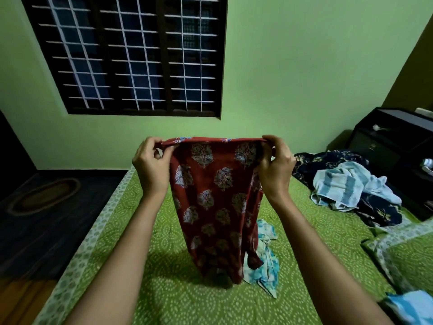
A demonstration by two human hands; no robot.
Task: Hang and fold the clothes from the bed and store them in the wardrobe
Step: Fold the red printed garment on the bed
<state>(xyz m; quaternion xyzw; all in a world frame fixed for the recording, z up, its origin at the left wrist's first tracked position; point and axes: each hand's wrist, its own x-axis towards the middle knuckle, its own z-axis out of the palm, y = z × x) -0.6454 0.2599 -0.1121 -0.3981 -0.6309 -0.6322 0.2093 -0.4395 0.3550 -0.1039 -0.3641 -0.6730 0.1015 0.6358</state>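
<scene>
A person's left hand point(152, 165) and right hand point(276, 167) each pinch a top corner of a red printed garment point(215, 202), fingers curled over its edge, holding it upright above the green bed point(117, 231) with its lower end touching the cover. The job looks barely begun: a pale blue-patterned cloth point(267, 261) lies just beside it, a heap of dark fabric and striped towel point(344, 184) waits unfolded, and no wardrobe is in view. Bare cover runs left to the bed's edge; a dark cabinet point(393, 141) crowds the right.
</scene>
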